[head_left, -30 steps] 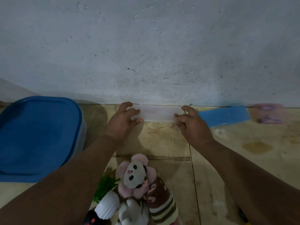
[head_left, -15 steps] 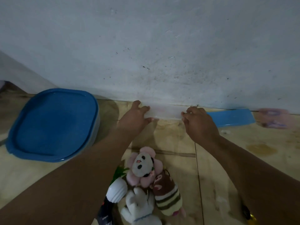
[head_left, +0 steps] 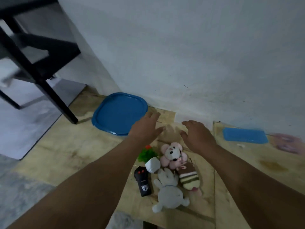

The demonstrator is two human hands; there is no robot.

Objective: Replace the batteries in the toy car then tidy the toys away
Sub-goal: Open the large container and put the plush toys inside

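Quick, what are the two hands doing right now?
Left hand: open, holding nothing.
Right hand: open, holding nothing.

Glossy plastic lid (head_left: pixel 118 113), plush toys (head_left: pixel 171 185)

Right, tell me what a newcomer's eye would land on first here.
Two bare hands, left hand and right hand, stretch out open over the floor, holding nothing. Just below them lies a heap of soft toys: a pink flower plush, a white rabbit and a black remote. A big blue lid sits left by the wall.
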